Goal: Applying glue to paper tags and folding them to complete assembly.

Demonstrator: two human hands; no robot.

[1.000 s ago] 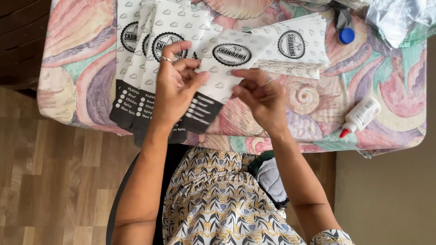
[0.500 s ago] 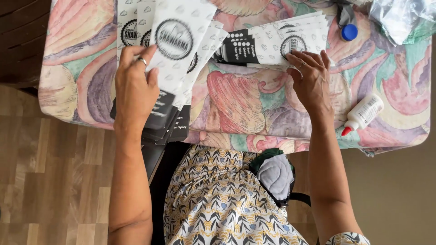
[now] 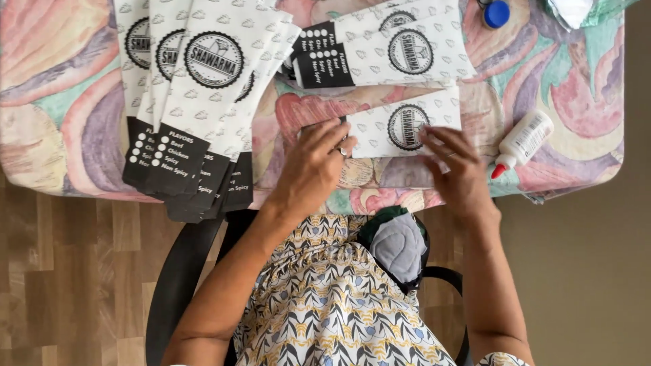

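Beside the glue bottle, both hands press one paper bag flat on the worktop. Left hand and right hand lie open-fingered, gripping nothing, seemingly to steady it.

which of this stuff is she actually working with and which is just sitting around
In hand:
- left hand and right hand, both resting on the flat paper bag with a round black emblem

Lying about:
- fanned stack of paper bags at the left
- second pile of bags behind
- glue bottle with red tip
- blue cap
- patterned tablecloth
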